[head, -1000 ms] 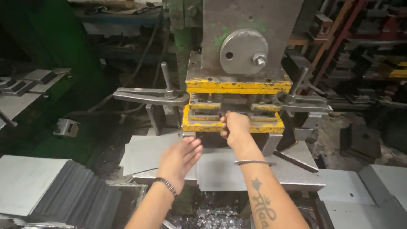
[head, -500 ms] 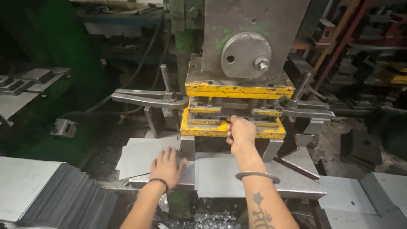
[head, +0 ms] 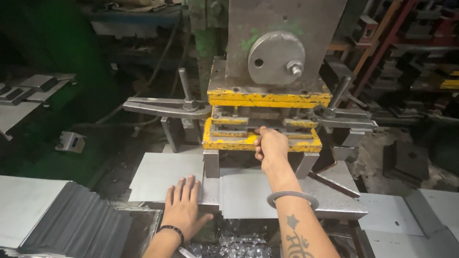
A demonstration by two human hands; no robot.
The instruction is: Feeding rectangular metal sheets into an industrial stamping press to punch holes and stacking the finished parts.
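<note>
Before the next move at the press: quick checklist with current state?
1. Right hand out of the yellow die: not ok, fingers reach into the gap between its plates.
2. Left hand away from the die: ok, flat on the grey sheet at the table's front edge.
3. Sheet seated in the die: cannot tell, the right hand hides it.
4. Clamp arm on the die's left side: ok, in place under its bolt.
5. Metal bangle free of snags: ok, hangs above the table.
</note>
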